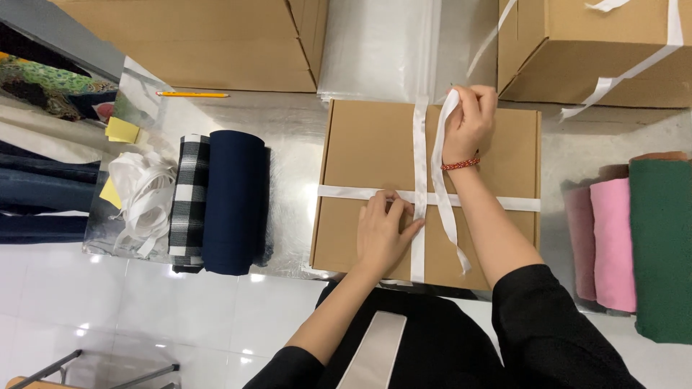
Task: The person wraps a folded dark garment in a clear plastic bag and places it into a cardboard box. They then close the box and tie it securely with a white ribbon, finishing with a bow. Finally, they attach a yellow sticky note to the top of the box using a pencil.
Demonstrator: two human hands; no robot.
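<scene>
At nine o'clock on the shiny metal surface (288, 144), a loose coil of white tape (144, 194) lies beside a checked fabric roll (190, 198) and a navy roll (234, 202). At centre sits a flat, stiff cardboard box (360, 151), where the left hand (386, 234) presses fingers flat on the crossing of a limp, smooth white ribbon (420, 144), likely slippery and best pinched near its end. At twelve o'clock the right hand (470, 119) has its grip clamped on that ribbon's loose strand; soft pink (613, 245) and green (662, 245) rolls lie at three o'clock.
</scene>
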